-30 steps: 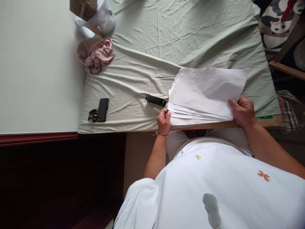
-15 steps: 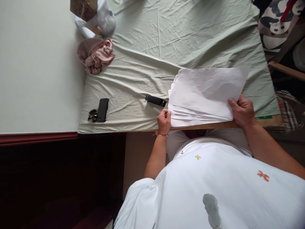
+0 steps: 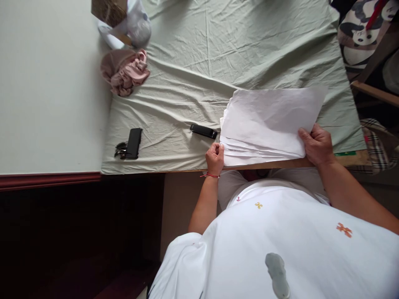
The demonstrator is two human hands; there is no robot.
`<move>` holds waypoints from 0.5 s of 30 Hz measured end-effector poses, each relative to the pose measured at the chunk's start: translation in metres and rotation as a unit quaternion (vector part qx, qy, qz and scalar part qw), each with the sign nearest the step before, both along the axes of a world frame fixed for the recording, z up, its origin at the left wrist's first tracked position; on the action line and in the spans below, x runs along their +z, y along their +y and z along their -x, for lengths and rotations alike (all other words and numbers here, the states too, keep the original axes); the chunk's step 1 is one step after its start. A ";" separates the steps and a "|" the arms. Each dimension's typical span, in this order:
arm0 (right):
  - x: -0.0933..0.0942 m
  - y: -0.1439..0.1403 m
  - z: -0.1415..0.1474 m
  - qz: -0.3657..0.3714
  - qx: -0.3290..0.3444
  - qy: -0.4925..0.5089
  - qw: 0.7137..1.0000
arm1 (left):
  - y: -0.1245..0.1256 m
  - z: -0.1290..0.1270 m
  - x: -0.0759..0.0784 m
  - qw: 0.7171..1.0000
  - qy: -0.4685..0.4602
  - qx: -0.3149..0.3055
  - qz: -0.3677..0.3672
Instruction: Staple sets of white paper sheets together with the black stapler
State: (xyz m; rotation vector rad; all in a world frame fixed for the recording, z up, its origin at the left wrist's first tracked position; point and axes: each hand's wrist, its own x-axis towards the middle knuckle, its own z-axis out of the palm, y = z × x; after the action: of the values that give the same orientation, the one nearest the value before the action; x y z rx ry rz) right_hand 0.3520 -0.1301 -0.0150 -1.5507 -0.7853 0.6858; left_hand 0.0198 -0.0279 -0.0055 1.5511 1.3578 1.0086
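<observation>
Several white sheets of paper [image 3: 271,118] lie loosely fanned at the front of the cloth-covered table, their left and lower edges out of line. My left hand [image 3: 215,159], with a red string on the wrist, pinches the lower left corner of the sheets. At their right side my right hand [image 3: 317,144] grips the lower right edge, thumb on top and fingers hidden underneath. A black stapler [image 3: 203,131] rests on the cloth just left of the paper, beyond my left hand and apart from it.
On the left lie a black phone-like case [image 3: 134,143] and keys [image 3: 121,150]. Farther back sit a crumpled pink cloth [image 3: 126,74] and a plastic bag [image 3: 139,27] against the wall. A panda-print cushion [image 3: 361,35] stands off the right edge of the green tablecloth [image 3: 187,54].
</observation>
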 end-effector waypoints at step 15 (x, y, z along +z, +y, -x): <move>0.008 0.000 0.001 0.033 0.018 0.076 0.996 | 0.000 0.001 0.000 1.000 0.022 0.006 -0.006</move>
State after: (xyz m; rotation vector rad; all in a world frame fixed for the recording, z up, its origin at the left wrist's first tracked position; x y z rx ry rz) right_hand 0.3507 -0.1304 -0.0066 -1.5268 -0.6841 0.8523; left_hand 0.0190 -0.0278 -0.0054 1.5849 1.3956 0.9963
